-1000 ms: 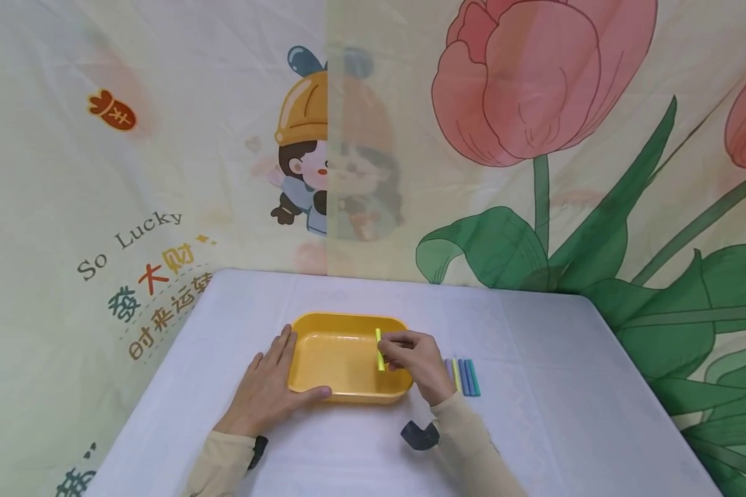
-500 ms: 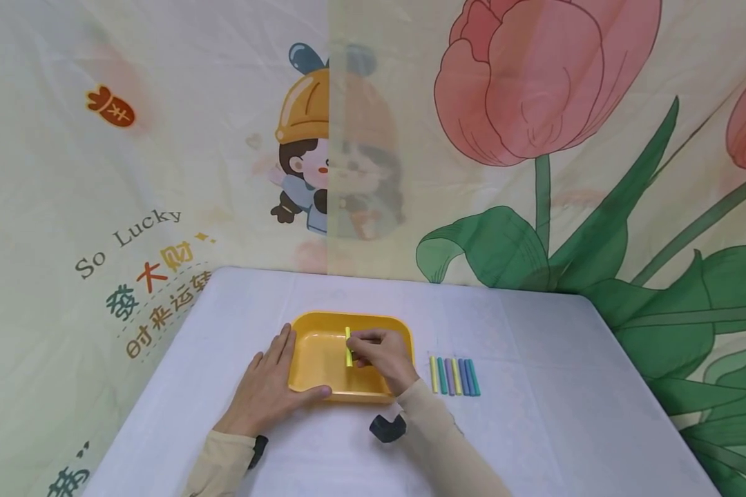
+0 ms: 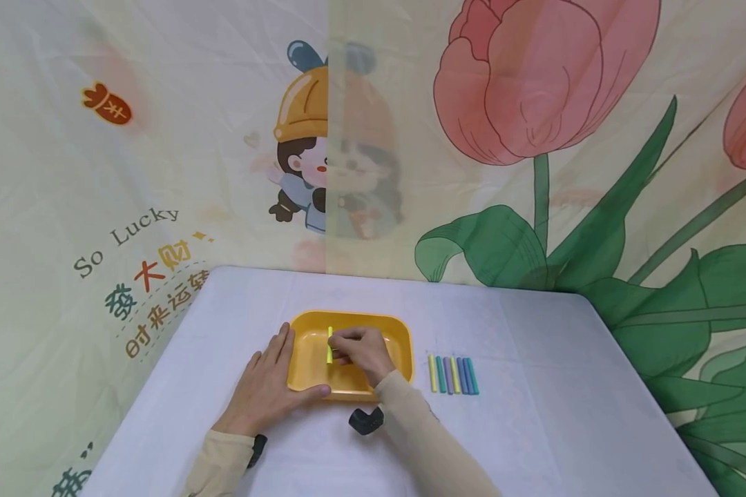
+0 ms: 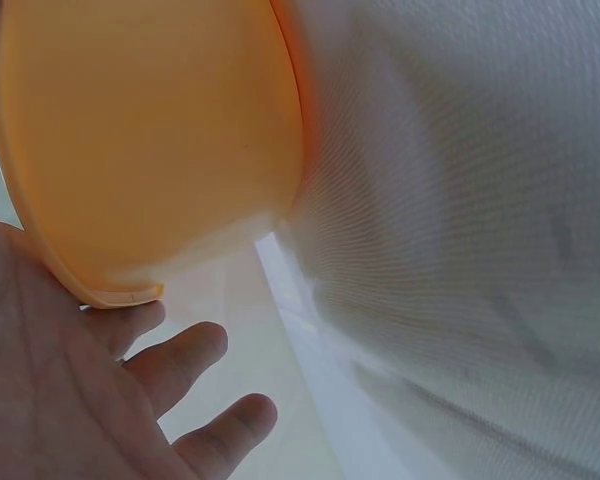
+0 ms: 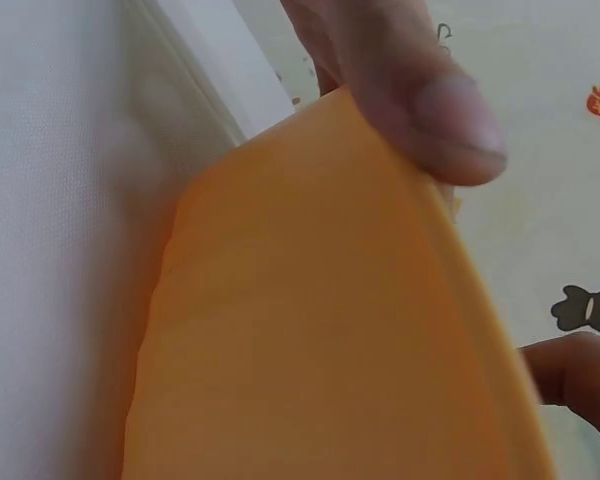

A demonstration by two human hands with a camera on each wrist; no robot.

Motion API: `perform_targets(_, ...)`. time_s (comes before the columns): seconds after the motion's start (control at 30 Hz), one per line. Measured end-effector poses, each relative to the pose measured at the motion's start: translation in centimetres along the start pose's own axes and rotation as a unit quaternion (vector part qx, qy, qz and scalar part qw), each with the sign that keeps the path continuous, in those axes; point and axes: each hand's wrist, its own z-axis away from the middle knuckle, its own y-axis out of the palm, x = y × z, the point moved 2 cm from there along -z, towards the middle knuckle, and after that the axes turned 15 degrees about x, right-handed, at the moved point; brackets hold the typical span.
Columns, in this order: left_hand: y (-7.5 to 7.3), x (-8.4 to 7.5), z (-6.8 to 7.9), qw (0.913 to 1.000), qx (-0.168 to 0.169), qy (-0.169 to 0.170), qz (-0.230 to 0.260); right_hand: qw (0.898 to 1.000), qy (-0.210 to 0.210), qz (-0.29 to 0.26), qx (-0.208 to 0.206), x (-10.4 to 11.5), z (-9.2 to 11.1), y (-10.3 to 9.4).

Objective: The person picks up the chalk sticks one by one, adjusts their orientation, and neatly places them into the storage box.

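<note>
In the head view a shallow yellow-orange plastic tray (image 3: 382, 320) sits on the white-covered table. My left hand (image 3: 267, 383) steadies its left end, the thumb along the front rim and the straight fingers against the left side. The left wrist view shows those fingertips (image 4: 195, 350) spread beside the tray's wall (image 4: 160, 130). Over the inside of the tray, my right hand (image 3: 363, 352) pinches a thin bright-yellow chalk stick (image 3: 330, 338) upright between thumb and fingers. In the right wrist view, the left thumb (image 5: 430, 120) lies on the rim; the chalk is hidden there.
Right of the tray, several chalk sticks (image 3: 453, 375) in yellow, teal, purple and blue lie side by side in a row. A printed cloth backdrop (image 3: 373, 138) hangs behind the table (image 3: 534, 428). Dark bands sit at both wrists.
My right hand has moved left across the tray with the yellow chalk stick, uncovering the whole row of chalk on the table. The left hand has kept its place on the tray.
</note>
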Motion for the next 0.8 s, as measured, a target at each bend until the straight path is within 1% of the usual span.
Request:
perform_targets(0.17,0.0,0.1,0.0,1.0000,-0.001,0.000,-0.007,0.999,0.040,0.022,-0.017,0.0,-0.6,0.6)
perform_targets(0.3,-0.1,0.0,-0.1,1.0000,0.002,0.001,-0.004,0.997,0.062,0.040,-0.025,-0.1,-1.1,1.1)
perform_targets(0.6,-0.2,-0.1,0.0,1.0000,0.002,0.008,0.004,0.993,0.078,0.088,-0.023,-0.4,-2.2,2.0)
perform_targets(0.8,-0.2,-0.1,0.0,0.9999,0.001,0.011,0.007,0.991,0.096,0.088,-0.032,-0.6,-2.5,2.2)
